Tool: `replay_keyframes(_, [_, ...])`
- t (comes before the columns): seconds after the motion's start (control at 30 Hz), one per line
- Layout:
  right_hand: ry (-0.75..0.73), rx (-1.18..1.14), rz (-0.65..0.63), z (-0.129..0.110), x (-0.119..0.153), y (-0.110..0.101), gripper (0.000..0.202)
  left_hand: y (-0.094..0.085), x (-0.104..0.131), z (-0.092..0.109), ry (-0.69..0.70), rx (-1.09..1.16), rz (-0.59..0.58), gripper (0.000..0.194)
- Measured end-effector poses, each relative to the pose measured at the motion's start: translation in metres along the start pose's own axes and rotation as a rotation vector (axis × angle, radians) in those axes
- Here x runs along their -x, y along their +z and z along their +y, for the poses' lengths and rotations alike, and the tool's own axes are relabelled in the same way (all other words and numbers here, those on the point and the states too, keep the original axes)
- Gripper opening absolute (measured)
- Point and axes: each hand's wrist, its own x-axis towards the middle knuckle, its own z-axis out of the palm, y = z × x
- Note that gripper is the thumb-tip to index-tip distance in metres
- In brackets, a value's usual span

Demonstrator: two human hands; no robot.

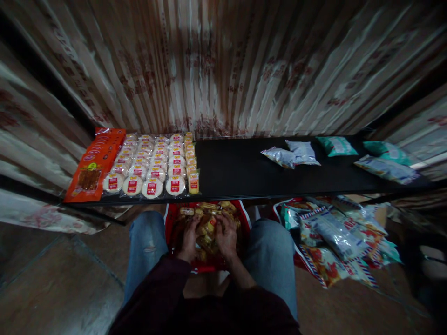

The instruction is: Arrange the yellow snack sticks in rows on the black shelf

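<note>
Both my hands are down in a red basket (pixel 246 218) between my knees, among small yellow-wrapped snacks (pixel 206 232). My left hand (pixel 190 238) lies against the packets on the left side, its fingers partly hidden and dim. On the right side my right hand (pixel 226 235) has bent fingers at the packets; whether either hand grips one cannot be made out. Above the basket, a black shelf (pixel 230 170) carries rows of round white crackers (pixel 152 187), a column of small yellow packets (pixel 193 181) beside them, and orange packs (pixel 91 167) at the left end.
Silver-white bags (pixel 303 152) and teal bags (pixel 337 146) lie on the shelf's right half. A second red basket (pixel 301 260), heaped with chip bags (pixel 338 232), stands right of my knee. A pleated curtain (pixel 223 70) hangs behind. Part of a person (pixel 433 263) shows at far right.
</note>
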Motion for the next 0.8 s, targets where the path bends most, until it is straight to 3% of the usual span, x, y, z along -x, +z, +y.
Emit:
replay_keyframes(0.17, [0.031,-0.021,0.006,0.003,0.000,0.002,0.028,-0.005,-0.003,0.003,-0.062,0.005,-0.002,0.040])
replay_keyframes(0.37, [-0.026,-0.018,-0.006,-0.008,-0.001,-0.004,0.029,-0.001,-0.004,-0.002,0.059,-0.077,-0.075,0.037])
replay_keyframes(0.53, [-0.074,-0.028,-0.104,-0.016,0.000,-0.005,0.029,0.002,-0.005,-0.007,0.082,-0.173,-0.134,0.042])
replay_keyframes(0.7, [-0.018,0.011,-0.100,-0.012,0.000,-0.001,0.027,-0.001,-0.007,-0.001,-0.061,0.066,-0.039,0.038])
replay_keyframes(0.8, [0.002,-0.038,-0.086,-0.011,-0.004,0.000,0.029,-0.003,-0.004,0.011,-0.161,0.226,-0.041,0.037])
